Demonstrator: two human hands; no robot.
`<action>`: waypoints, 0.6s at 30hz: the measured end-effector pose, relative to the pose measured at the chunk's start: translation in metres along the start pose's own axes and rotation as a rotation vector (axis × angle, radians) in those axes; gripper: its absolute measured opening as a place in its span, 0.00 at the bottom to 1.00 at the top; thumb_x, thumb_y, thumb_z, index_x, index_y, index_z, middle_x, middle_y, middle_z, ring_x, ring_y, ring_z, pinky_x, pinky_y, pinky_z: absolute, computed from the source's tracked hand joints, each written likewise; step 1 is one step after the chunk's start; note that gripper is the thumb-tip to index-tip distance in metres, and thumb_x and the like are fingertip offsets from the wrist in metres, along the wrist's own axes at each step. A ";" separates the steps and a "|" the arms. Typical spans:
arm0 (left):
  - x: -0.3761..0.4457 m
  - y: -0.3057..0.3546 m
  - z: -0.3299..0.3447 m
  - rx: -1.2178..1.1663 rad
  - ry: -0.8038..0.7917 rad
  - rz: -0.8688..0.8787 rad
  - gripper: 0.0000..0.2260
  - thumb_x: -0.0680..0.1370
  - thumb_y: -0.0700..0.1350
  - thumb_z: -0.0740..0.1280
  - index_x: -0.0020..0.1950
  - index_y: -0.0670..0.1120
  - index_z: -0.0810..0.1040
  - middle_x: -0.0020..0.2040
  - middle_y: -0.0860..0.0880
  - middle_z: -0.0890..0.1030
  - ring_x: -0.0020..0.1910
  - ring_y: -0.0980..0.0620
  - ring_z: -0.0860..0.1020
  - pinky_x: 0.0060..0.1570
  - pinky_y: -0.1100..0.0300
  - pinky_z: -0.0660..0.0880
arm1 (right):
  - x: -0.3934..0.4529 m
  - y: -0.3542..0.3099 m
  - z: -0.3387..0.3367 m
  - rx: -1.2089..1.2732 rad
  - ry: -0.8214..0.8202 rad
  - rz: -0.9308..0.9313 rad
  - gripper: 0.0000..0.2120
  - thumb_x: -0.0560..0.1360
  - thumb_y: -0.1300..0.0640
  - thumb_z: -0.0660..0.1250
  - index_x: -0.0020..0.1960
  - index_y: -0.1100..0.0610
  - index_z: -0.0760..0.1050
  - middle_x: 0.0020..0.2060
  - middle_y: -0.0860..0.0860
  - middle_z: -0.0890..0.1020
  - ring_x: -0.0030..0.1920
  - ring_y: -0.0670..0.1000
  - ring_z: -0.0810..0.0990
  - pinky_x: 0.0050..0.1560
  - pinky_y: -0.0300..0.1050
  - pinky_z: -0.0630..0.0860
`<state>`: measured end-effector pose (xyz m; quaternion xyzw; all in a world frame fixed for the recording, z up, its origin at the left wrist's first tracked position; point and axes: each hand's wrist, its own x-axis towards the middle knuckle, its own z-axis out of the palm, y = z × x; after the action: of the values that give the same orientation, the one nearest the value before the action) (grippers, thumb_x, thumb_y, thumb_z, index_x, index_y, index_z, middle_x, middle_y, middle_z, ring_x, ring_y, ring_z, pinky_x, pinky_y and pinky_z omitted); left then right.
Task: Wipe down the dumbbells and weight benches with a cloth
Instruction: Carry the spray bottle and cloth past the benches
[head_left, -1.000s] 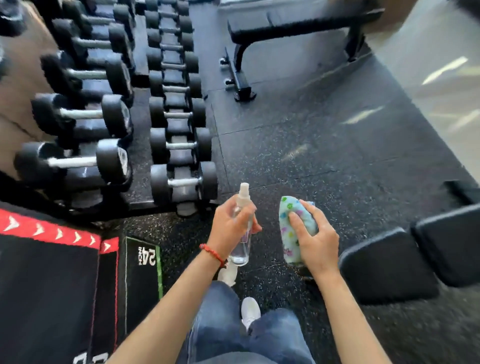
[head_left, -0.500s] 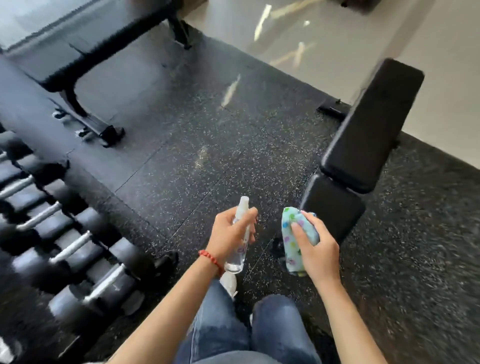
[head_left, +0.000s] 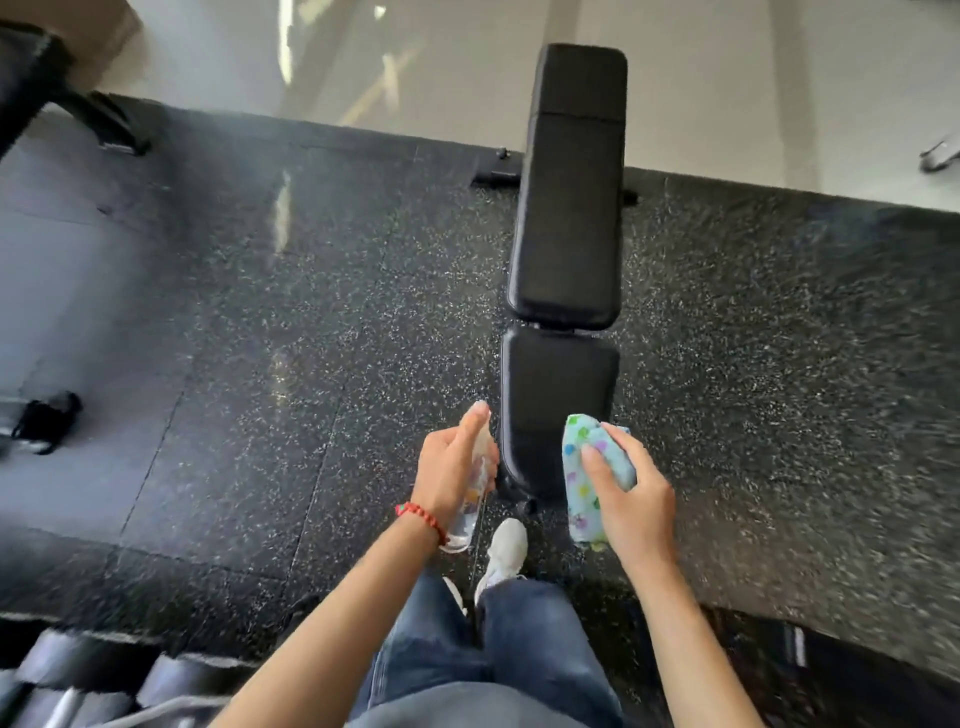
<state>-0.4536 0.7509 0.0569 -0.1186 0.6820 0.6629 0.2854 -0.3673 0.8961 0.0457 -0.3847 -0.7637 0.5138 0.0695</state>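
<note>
Where frame cuts, dumbbells blur — left hand hides bottle.

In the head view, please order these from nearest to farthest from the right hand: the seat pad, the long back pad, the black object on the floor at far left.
From the right hand:
1. Seat pad, just left.
2. Back pad, ahead.
3. Black object, far left.

No readable txt, nos. or brand marks anywhere. Cloth, just right of the bench seat pad, has only coloured paw-like prints, no letters. Spray bottle, left of the pad: some blurred print, illegible.
</note>
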 end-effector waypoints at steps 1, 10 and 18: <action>0.008 0.002 0.007 0.033 -0.006 -0.002 0.32 0.68 0.64 0.61 0.37 0.32 0.76 0.26 0.43 0.71 0.21 0.51 0.68 0.22 0.64 0.64 | 0.008 0.001 -0.004 0.013 0.020 0.010 0.14 0.74 0.53 0.68 0.60 0.52 0.76 0.52 0.42 0.78 0.52 0.43 0.75 0.51 0.33 0.67; 0.085 0.008 0.046 0.413 -0.032 0.017 0.29 0.68 0.67 0.60 0.19 0.45 0.70 0.18 0.51 0.70 0.19 0.54 0.69 0.31 0.59 0.66 | 0.055 0.012 -0.018 0.056 0.178 0.175 0.14 0.74 0.51 0.67 0.59 0.49 0.76 0.52 0.42 0.78 0.52 0.44 0.75 0.53 0.39 0.69; 0.159 0.026 0.041 0.711 -0.263 0.063 0.38 0.66 0.70 0.56 0.28 0.32 0.73 0.18 0.51 0.71 0.21 0.54 0.70 0.36 0.58 0.73 | 0.063 0.005 0.022 0.115 0.424 0.363 0.14 0.74 0.52 0.68 0.59 0.51 0.77 0.50 0.42 0.78 0.51 0.43 0.74 0.51 0.33 0.65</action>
<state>-0.5868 0.8275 -0.0062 0.0952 0.8304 0.4027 0.3732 -0.4194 0.9221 0.0126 -0.6095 -0.6202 0.4686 0.1560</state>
